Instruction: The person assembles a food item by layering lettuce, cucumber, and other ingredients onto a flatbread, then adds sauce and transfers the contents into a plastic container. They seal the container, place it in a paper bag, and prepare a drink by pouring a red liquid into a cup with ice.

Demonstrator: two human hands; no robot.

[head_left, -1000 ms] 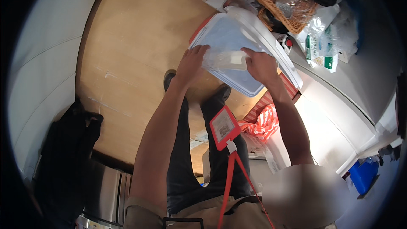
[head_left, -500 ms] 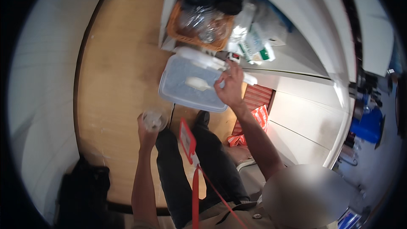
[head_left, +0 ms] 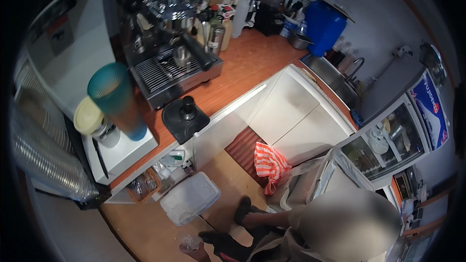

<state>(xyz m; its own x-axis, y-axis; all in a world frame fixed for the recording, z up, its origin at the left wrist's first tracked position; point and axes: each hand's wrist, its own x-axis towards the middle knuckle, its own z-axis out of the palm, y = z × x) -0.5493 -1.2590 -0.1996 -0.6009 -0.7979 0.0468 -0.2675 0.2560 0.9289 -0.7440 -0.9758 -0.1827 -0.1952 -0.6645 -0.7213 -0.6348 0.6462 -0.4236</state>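
At the lower edge, my left hand (head_left: pixel 198 255) is closed around a clear plastic cup (head_left: pixel 188 241). Pale, see-through pieces show inside the cup, possibly ice. My right forearm reaches left across my body, and the right hand (head_left: pixel 251 220) is near my dark trouser leg and shoe. Its fingers are too unclear to read. On the floor ahead of my feet, beside the open cabinet, sits a plastic tub (head_left: pixel 190 199) with a whitish lid over its top. An orange basket (head_left: pixel 144 185) of clear plastic items stands in the cabinet opening by the tub.
Above runs a wooden counter (head_left: pixel 252 53) with an espresso machine (head_left: pixel 170 63), a tamping mat (head_left: pixel 184 122) and a tall teal cup stack (head_left: pixel 114 99). Clear cup stacks (head_left: pixel 53 150) line the left. A red-striped bag (head_left: pixel 272 162), a bin (head_left: pixel 315 177) and a glass-front fridge (head_left: pixel 388 136) stand right.
The view has swung up toward the counter. My right hand has left the tub and come back toward my body. The lid now covers the tub; the cup stays in my left hand.
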